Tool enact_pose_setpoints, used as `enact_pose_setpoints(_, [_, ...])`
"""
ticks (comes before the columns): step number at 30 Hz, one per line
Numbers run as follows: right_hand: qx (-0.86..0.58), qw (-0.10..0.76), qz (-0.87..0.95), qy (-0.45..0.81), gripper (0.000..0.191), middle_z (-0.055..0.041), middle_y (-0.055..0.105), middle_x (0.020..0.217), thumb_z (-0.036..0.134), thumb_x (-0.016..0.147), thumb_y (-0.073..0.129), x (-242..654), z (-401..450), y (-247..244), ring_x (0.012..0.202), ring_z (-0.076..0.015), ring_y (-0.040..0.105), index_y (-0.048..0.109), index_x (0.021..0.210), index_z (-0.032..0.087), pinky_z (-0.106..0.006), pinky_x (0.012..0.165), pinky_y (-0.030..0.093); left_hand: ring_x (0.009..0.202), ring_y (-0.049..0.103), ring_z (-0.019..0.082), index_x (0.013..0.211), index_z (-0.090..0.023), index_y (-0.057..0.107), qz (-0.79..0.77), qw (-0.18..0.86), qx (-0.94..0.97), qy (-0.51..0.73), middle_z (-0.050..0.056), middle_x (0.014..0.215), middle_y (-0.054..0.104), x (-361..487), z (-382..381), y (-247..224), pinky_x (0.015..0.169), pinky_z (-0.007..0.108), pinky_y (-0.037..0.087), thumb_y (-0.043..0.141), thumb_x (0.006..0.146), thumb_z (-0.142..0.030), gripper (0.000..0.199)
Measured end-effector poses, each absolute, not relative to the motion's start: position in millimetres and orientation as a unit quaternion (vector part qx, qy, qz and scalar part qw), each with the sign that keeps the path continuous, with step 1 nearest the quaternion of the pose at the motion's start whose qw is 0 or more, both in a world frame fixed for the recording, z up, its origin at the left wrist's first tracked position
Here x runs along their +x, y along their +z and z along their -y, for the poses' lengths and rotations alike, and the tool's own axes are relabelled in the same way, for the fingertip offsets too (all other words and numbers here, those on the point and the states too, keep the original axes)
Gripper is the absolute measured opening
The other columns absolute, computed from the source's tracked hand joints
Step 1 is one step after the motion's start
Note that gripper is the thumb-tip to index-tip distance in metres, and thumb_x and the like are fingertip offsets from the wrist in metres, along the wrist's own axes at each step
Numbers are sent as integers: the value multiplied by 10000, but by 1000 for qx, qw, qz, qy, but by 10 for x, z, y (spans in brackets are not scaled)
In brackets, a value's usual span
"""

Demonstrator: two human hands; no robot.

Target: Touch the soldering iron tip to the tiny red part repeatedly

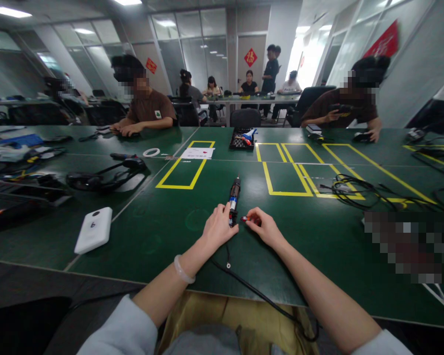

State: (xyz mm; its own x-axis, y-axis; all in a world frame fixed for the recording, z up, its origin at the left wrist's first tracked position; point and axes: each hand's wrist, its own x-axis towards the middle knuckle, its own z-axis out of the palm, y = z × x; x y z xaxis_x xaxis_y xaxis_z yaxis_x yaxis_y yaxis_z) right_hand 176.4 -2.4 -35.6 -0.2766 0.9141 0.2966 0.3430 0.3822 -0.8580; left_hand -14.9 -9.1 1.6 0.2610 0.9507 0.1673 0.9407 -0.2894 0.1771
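Note:
On the green table, my left hand [221, 226] is closed around the lower end of a dark cylindrical tool [234, 193] with a silver and blue band. The tool's thin tip points away from me. A black cable [251, 287] runs from near this hand toward the table's front edge, and a short lead with a small ring terminal [228, 265] hangs beside it. Just right of the tool, my right hand [259, 224] pinches a small red part [245, 218], whose details are too small to tell. A small gap separates that part from the tool.
A black tray [241, 139] with tools stands ahead. Yellow tape rectangles and a white paper [197, 153] mark the table. A white device [93, 230] and black headset frame [105, 175] are left; coiled cables [350, 190] are right. Two people sit opposite.

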Motion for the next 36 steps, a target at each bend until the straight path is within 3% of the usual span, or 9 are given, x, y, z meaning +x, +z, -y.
enact_pose_setpoints(8, [-430, 387, 764, 287, 42, -15, 575, 823, 197, 833, 571, 1743, 13, -373, 705, -145, 523, 599, 864, 202, -264, 671, 417, 1031, 521, 266, 1373, -219, 304, -575, 43, 807, 130, 133, 1131, 478, -5, 96, -36, 752, 347, 453, 574, 776, -425, 686])
enact_pose_setpoints(13, [-419, 383, 769, 294, 133, -43, 579, 925, 203, 850, 572, 1761, 28, -331, 760, -147, 548, 658, 952, 201, -273, 720, 441, 1032, 518, 263, 1376, -223, 315, -575, 43, 807, 130, 127, 1131, 477, 2, 108, -29, 771, 347, 444, 563, 792, -454, 675])
enact_pose_setpoints(17, [-415, 379, 770, 302, 174, -40, 593, 873, 231, 869, 557, 1760, 62, -285, 729, -144, 558, 685, 983, 198, -275, 706, 446, 1023, 515, 273, 1393, -204, 314, -581, 15, 803, 128, 140, 1134, 480, 28, 107, -29, 808, 370, 420, 547, 807, -463, 681])
enact_pose_setpoints(24, [-420, 400, 739, 343, 231, -42, 652, 921, 301, 886, 531, 1760, 81, -293, 775, -156, 581, 642, 1060, 198, -278, 721, 459, 1010, 498, 294, 1410, -183, 335, -587, -12, 800, 123, 154, 1084, 507, -16, 60, -37, 825, 403, 390, 488, 832, -537, 695])
enact_pose_setpoints(36, [-431, 379, 732, 367, 236, -8, 608, 806, 302, 878, 523, 1823, 86, -272, 716, -135, 553, 631, 1055, 190, -255, 680, 436, 998, 509, 281, 1436, -177, 331, -628, -63, 774, 53, 145, 1147, 518, -1130, 135, 65, 892, 381, 371, 367, 870, -572, 691])
